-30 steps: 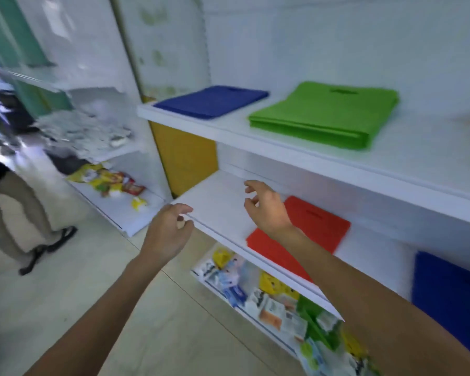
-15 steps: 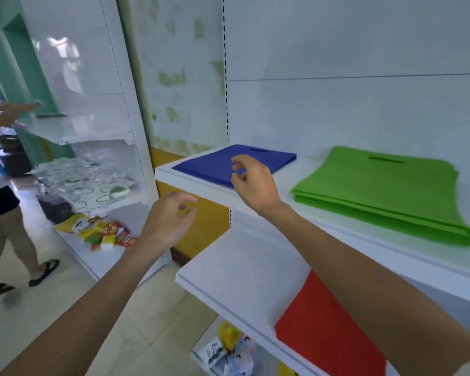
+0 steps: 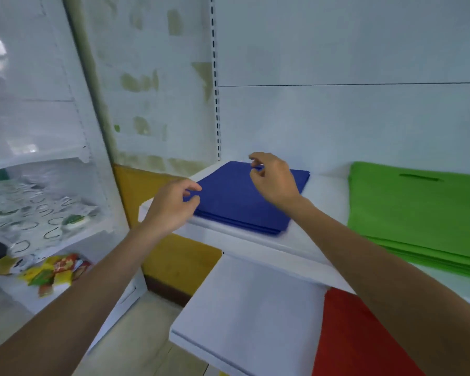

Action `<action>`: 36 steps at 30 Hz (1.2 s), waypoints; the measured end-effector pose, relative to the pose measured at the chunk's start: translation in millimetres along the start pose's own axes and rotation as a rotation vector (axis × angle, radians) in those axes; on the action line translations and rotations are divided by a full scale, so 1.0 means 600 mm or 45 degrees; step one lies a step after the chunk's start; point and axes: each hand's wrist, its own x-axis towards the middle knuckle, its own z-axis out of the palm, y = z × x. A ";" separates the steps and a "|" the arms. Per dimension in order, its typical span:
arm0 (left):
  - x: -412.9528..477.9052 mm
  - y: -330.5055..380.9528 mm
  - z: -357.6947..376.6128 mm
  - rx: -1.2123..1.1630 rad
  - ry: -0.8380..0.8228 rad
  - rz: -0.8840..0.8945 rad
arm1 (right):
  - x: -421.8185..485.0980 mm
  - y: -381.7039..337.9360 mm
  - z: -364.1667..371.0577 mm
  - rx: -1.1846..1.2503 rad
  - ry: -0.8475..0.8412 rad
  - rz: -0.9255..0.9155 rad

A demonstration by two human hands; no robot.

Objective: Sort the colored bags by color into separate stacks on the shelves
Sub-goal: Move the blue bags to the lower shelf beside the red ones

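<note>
Moved forward onto blue bags [image 3: 242,202] at left end of upper shelf [image 3: 326,202]. Left hand [image 3: 171,206]: fingers [image 3: 192,185] curled, slightly parted at near corner; right hand [image 3: 276,180] likewise at far edge; grip unconfirmed. Bare gap before green bags [image 3: 418,213].

Blue bags [image 3: 239,202] on upper shelf [image 3: 323,204], left hand [image 3: 171,207] and right hand [image 3: 276,183] pinching them, green bags [image 3: 418,210] beside

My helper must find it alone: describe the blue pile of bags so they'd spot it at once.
Find the white upper shelf and go to its left end, by the slotted post. The blue pile lies flat there, a low stack. Its neighbour on the right is a bright green pile; this one is dark blue.
</note>
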 end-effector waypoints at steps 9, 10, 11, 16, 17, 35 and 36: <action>0.174 -0.094 0.030 -0.051 -0.302 0.031 | 0.027 0.080 0.014 -0.427 0.309 0.750; 0.185 -0.100 0.036 -0.036 -0.341 -0.021 | 0.023 0.084 0.023 -0.456 0.310 0.889; 0.194 -0.104 0.043 0.001 -0.382 -0.051 | 0.018 0.086 0.030 -0.493 0.289 0.986; 0.215 -0.122 0.065 -0.019 -0.362 -0.031 | 0.021 0.092 0.037 -0.692 0.149 1.018; 0.216 -0.125 0.065 -0.080 -0.324 -0.032 | 0.023 0.093 0.038 -0.724 0.136 1.009; 0.193 -0.097 0.036 -0.446 0.123 0.477 | 0.005 0.041 -0.023 -0.502 0.787 0.418; 0.188 -0.083 0.036 -0.460 0.097 0.519 | -0.003 0.036 -0.041 -0.506 0.826 0.390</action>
